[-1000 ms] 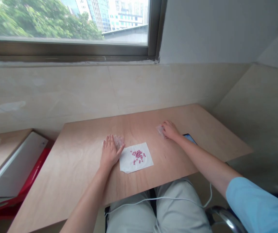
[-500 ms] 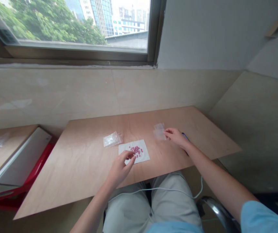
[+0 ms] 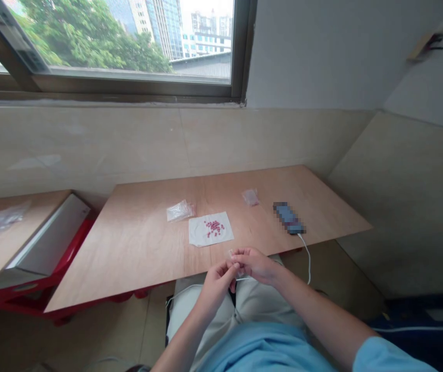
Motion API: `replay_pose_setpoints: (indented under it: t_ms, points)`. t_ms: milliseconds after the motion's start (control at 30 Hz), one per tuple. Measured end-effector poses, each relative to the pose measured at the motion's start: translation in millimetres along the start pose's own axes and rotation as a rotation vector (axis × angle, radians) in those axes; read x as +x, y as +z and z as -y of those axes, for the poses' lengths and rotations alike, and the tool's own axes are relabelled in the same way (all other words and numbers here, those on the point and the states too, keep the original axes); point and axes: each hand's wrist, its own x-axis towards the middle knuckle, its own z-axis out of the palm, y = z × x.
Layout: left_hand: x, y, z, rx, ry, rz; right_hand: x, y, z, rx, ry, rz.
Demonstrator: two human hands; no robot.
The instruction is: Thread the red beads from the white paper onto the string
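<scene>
My left hand (image 3: pixel 218 278) and my right hand (image 3: pixel 255 264) meet just over the table's front edge, above my lap. Both are closed, fingertips pinching a small clear plastic bag (image 3: pixel 231 253) that is mostly hidden by the fingers. Beyond them, a white sheet of paper (image 3: pixel 198 237) lies on the table with a cluster of small pinkish-red pieces (image 3: pixel 214 228) on it. More small clear bags (image 3: pixel 250 197) lie farther back, to the right of the paper. Left of the paper rests a pile of clear plastic packets (image 3: pixel 180 211).
A phone (image 3: pixel 289 218) with a white cable (image 3: pixel 308 258) lies on the right of the wooden table (image 3: pixel 128 248). To the left stand another table (image 3: pixel 20 217) with a plastic bag and a red stool (image 3: pixel 76 243). A tiled wall (image 3: pixel 140 144) borders the back.
My right hand has come back from the clear bags with one of them. My left hand has left the red pieces, and both hands now meet on the bag near my lap.
</scene>
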Motion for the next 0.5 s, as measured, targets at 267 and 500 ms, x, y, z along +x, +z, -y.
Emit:
replay_pose_setpoints:
  t_ms: [267, 500]
  points:
    - [8.8, -14.8, -3.9, 0.177, 0.031, 0.056, 5.4, 6.3, -9.9, 0.047, -0.009, 0.031]
    - [10.0, -23.2, -5.0, 0.139, -0.028, 0.130, 3.7, 3.1, -11.7, 0.030, -0.039, -0.028]
